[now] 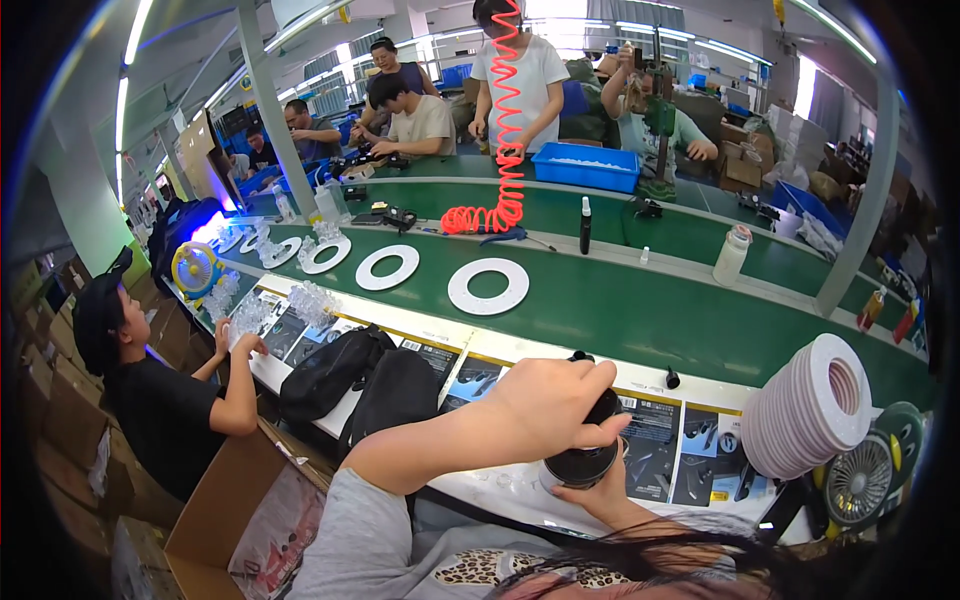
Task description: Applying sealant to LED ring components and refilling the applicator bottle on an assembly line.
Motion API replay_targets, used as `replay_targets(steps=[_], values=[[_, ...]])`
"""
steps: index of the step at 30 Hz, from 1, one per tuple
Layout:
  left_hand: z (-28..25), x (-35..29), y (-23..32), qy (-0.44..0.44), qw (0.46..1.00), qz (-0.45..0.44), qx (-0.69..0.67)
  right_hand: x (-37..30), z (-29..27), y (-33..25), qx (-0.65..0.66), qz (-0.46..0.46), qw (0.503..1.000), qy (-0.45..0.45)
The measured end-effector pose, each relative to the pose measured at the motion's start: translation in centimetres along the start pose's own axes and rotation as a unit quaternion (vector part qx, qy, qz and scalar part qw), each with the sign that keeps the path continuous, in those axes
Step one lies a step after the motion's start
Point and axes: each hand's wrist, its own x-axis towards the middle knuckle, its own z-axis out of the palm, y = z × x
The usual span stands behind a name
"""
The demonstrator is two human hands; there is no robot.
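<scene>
White rings (459,291) lie flat in a row along a green belt (620,310).
Beside it, a white bench (490,490) carries dark printed panels (650,440), black pouches (400,388), clear plastic pieces (312,303) and, toward the right, a tilted stack of pale rings (785,420).

Bags (400,395) left of held cylinder (583,462), ring stack (795,415) right, rings (460,287) on belt (620,320) behind

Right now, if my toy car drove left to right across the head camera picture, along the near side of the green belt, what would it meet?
Yellow-and-blue round fan → two black fabric bags → shiny black cylindrical object → small black rounded piece → stack of flat white rings.
</scene>
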Motion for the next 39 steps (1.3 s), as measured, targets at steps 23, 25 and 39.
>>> replay_targets(steps=[23,25,39], values=[[15.4,-7.9,-16.3,0.201,0.737,-0.344,-0.546,0.2,0.3,-0.3,0.051,0.01,0.998,0.026],[17.2,-8.4,-17.3,0.199,0.775,-0.342,-0.493,0.2,0.4,-0.4,0.065,0.015,0.997,0.028],[19.0,-9.1,-16.6,0.151,0.928,-0.313,-0.138,0.2,0.4,-0.2,0.044,0.007,0.999,0.028]])
